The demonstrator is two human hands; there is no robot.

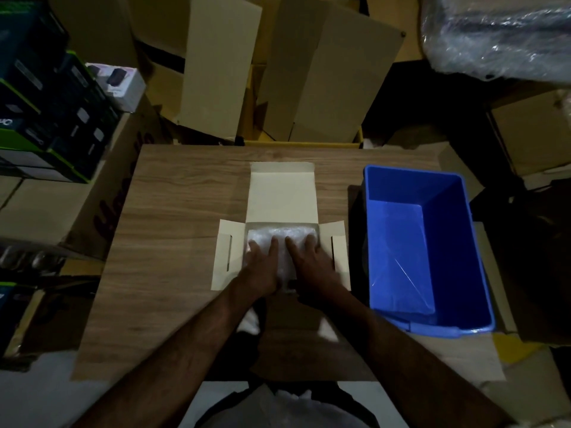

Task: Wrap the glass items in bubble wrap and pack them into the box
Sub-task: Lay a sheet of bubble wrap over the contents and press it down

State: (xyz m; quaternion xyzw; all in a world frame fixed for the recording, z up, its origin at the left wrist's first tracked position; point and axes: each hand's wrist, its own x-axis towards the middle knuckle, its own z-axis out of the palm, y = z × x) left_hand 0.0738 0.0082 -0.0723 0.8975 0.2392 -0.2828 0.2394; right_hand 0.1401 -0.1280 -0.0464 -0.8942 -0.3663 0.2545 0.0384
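Observation:
A pale cardboard box [282, 193] lies open at the middle of the wooden table, its lid flap folded away from me and its side flaps spread. Inside it sits a bundle of white bubble wrap [282, 234]; whatever it covers is hidden. My left hand [262, 261] presses flat on the bundle's left half with straight fingers. My right hand [309, 261] presses on its right half the same way.
A blue plastic bin [448, 242] stands on the table to the right of the box. Stacked cardboard cartons surround the table at the back and left. Dark product boxes [46, 118] pile up at far left. A roll of plastic wrap [500, 35] sits top right.

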